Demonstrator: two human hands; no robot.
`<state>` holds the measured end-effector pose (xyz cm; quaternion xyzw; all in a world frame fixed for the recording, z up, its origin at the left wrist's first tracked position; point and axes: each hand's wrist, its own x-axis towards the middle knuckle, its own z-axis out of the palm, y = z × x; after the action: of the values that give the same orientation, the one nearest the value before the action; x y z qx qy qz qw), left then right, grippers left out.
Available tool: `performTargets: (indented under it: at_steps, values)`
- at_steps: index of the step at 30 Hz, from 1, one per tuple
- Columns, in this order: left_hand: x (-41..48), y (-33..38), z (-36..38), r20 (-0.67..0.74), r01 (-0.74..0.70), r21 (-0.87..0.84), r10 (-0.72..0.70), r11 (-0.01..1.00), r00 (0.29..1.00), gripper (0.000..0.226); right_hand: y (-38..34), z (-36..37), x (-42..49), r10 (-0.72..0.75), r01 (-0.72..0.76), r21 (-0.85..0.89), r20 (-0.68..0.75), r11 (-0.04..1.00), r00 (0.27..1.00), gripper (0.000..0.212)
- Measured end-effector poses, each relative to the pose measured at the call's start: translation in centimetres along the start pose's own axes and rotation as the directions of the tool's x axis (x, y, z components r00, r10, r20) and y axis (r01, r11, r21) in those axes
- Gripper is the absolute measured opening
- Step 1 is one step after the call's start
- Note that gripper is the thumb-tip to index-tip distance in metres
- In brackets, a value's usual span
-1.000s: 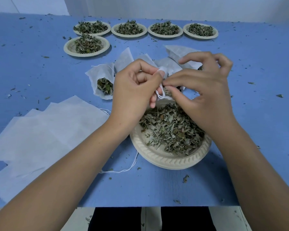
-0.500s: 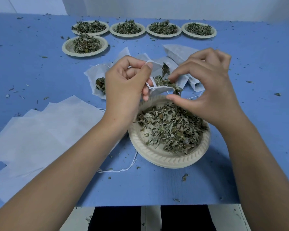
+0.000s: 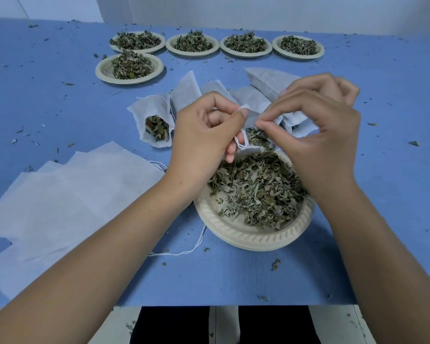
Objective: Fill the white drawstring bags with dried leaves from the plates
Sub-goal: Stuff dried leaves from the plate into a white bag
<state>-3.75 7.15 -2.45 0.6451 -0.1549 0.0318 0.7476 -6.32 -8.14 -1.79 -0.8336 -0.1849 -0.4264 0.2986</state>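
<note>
A cream plate (image 3: 248,235) heaped with dried leaves (image 3: 257,192) sits in front of me on the blue table. Above its far edge I hold a small white drawstring bag (image 3: 252,144) with leaves showing in its mouth. My left hand (image 3: 204,135) pinches the bag's rim and cord on the left. My right hand (image 3: 315,130) pinches the rim from the right with thumb and forefinger. Most of the bag is hidden behind my fingers.
A leaf-filled bag (image 3: 154,122) lies open to the left, and several more bags (image 3: 266,80) lie behind my hands. Flat empty bags (image 3: 67,194) are stacked at near left. Several plates of leaves (image 3: 130,68) line the far side. Leaf crumbs litter the table.
My right hand, spread apart half a second ago with leaves poking from the bag mouth, has come back to the rim beside my left thumb. The leaves now sit lower in the bag.
</note>
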Motion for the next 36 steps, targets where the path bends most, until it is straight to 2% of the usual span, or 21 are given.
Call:
performTargets:
  at_steps: [2, 4, 7, 9, 13, 16, 23, 26, 29, 31, 33, 36]
  values:
    - [-0.1, 0.0, 0.1, 0.024, -0.009, -0.031, 0.010, 0.999, 1.000, 0.021, 0.0, 0.6, -0.2, -0.050, 0.055, -0.071, 0.080, 0.996, 0.996, 0.011]
    - [-0.1, 0.1, 0.1, 0.014, -0.010, -0.043, 0.010, 0.999, 1.000, 0.021, 0.2, 0.7, -0.3, -0.067, 0.077, -0.052, 0.177, 0.996, 0.982, 0.013]
    - [0.0, 0.3, -0.2, -0.034, -0.008, -0.011, 0.008, 1.000, 0.999, 0.020, 0.4, -0.2, 0.0, 0.031, -0.035, 0.072, 0.054, 0.997, 0.998, 0.019]
    - [0.1, 0.4, -0.3, -0.052, -0.001, 0.002, 0.001, 1.000, 0.999, 0.020, 0.5, -0.6, 0.1, 0.066, -0.064, 0.084, -0.017, 0.994, 0.998, 0.014]
    - [0.0, 0.3, -0.1, -0.021, 0.015, -0.021, -0.015, 1.000, 1.000, 0.020, 0.2, -0.2, 0.2, 0.077, -0.072, -0.065, 0.073, 0.995, 0.994, 0.023]
    - [0.0, 0.1, -0.1, 0.016, 0.015, -0.025, -0.015, 1.000, 1.000, 0.020, 0.1, 0.2, 0.0, 0.047, -0.041, -0.101, 0.060, 0.994, 0.997, 0.012]
    - [0.2, 0.0, -0.2, -0.047, 0.028, -0.009, -0.028, 1.000, 0.998, 0.020, 0.0, -0.4, -0.1, 0.086, -0.076, 0.137, -0.073, 0.988, 0.994, 0.005]
    - [0.2, 0.0, -0.2, -0.038, 0.032, -0.021, -0.033, 0.999, 0.999, 0.019, -0.3, -0.1, 0.1, 0.072, -0.074, 0.104, 0.025, 0.992, 0.997, 0.004]
    - [0.2, -0.1, -0.2, -0.027, 0.027, -0.051, -0.028, 0.998, 0.999, 0.020, -0.1, 0.3, -0.1, 0.083, -0.095, 0.061, 0.172, 0.994, 0.982, 0.023]
    - [0.3, -0.1, -0.3, -0.051, 0.016, -0.068, -0.019, 0.998, 0.998, 0.021, 0.2, -0.1, 0.0, 0.096, -0.117, 0.144, 0.143, 0.983, 0.985, 0.036]
    - [0.5, 0.0, -0.5, -0.108, 0.003, -0.097, -0.014, 0.995, 0.994, 0.021, 0.5, -0.9, 0.3, 0.046, -0.066, 0.207, 0.101, 0.976, 0.994, 0.031]
    - [0.7, 0.3, -0.6, -0.183, 0.000, -0.149, -0.028, 0.989, 0.983, 0.020, 1.0, -1.7, 0.4, -0.063, 0.022, 0.201, 0.201, 0.979, 0.978, 0.029]
